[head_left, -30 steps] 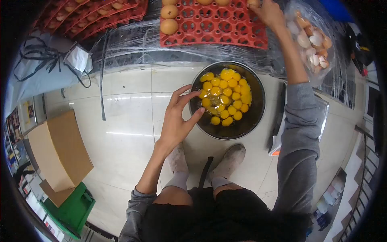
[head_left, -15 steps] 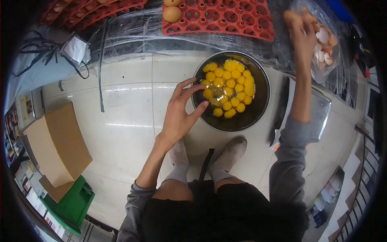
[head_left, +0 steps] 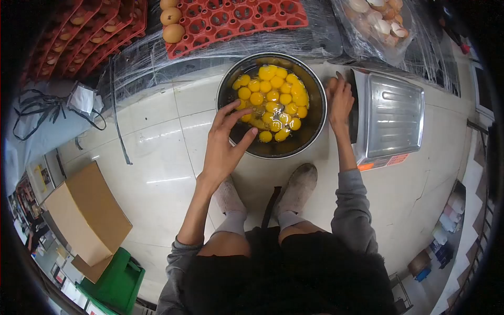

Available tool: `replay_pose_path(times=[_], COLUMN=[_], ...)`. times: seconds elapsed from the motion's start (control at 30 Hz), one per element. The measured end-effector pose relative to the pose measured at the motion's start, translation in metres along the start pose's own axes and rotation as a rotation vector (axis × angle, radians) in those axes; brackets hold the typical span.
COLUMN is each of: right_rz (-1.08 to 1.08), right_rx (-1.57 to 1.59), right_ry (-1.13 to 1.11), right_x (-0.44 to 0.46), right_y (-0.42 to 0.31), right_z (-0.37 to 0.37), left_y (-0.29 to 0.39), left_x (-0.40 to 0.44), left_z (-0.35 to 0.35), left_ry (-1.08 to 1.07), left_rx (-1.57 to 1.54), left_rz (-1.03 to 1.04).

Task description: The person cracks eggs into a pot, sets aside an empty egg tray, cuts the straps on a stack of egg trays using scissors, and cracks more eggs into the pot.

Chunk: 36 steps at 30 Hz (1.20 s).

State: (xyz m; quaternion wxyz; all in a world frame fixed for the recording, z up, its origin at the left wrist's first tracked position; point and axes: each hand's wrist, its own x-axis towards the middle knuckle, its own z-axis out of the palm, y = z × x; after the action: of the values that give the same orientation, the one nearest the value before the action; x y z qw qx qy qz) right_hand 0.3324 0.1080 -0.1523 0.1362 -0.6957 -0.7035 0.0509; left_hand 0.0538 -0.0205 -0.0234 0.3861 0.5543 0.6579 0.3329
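A round metal bowl (head_left: 227, 142) stands on the floor, holding many raw yolks (head_left: 272, 96) in clear egg white. Over its left rim reaches my left hand (head_left: 223, 142), thumb and fingers spread, with nothing in it. Just beyond the right rim, my right hand (head_left: 342, 102) is closed around a brown egg (head_left: 332, 84), partly covered by the fingers. A red egg tray (head_left: 231, 26) lies above the bowl, with brown eggs (head_left: 173, 33) along its left end. To the upper right, broken eggshells (head_left: 386, 23) fill a clear plastic bag.
A silver-topped scale (head_left: 395, 115) stands right of my right hand. Stacked red trays (head_left: 86, 39) of eggs rise at the upper left. A cardboard box (head_left: 89, 210) and a green bin (head_left: 118, 283) are at lower left. My shoes (head_left: 298, 189) are just below the bowl.
My right hand has come down and left from the eggshell bag to the bowl's right side, with an egg in it. My left hand stays spread at the left rim. The view has shifted.
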Motion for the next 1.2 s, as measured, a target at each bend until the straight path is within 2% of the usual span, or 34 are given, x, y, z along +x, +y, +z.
replay_pose_path(times=[0.03,0.1,0.3,0.4,0.63,0.7,0.77,0.83,0.9,0.97,1.03,1.13,1.2], right_rz=[0.0,-0.165,-0.314,-0.253,-0.29,-0.078,-0.02,0.15,0.203,0.221,0.284,0.364,0.341], right_rx=[0.004,-0.021,0.008,0.074,0.03,0.349,0.373,1.05,1.092,1.213,1.409,1.482,1.445], right_ry=[0.0,0.095,0.058,0.015,0.003,0.055,0.092,0.09,-0.002,-0.472,-0.661,-0.712,-0.726], right_x=[0.001,0.001,0.0,0.0,0.0,0.002,0.003,0.001,-0.012,-0.026,-0.042,-0.056,-0.059], right_y=[0.003,0.006,0.016,0.007,0.017,0.007,-0.005,-0.021,-0.05,-0.071,-0.088,-0.102,-0.1], right_z=[0.003,0.004,0.029,0.012,0.022,0.006,-0.02,-0.048,-0.092,-0.114,-0.111,-0.111,-0.108], left_y=[0.001,0.003,0.001,0.0,-0.001,-0.002,0.002,0.013,0.021,0.028,0.031,0.017,0.013], left_x=[-0.001,-0.002,-0.003,-0.005,-0.002,0.001,0.005,0.01,0.018,0.026,0.031,0.031,0.028], left_z=[0.0,-0.003,-0.007,-0.011,-0.007,-0.005,-0.002,0.001,0.005,0.008,0.011,0.016,0.017], left_ry=[0.002,0.013,0.037,0.036,0.021,0.019,0.017,-0.02,-0.058,-0.105,-0.186,-0.297,-0.33], left_rx=[0.001,0.008,0.009,0.021,0.034,0.026,0.017,-0.119,-0.138,-0.161,-0.269,-0.311,-0.327], left_rz=[-0.002,-0.008,-0.018,-0.025,0.002,0.035,0.062,0.065,0.092,0.118,0.117,0.152,0.121])
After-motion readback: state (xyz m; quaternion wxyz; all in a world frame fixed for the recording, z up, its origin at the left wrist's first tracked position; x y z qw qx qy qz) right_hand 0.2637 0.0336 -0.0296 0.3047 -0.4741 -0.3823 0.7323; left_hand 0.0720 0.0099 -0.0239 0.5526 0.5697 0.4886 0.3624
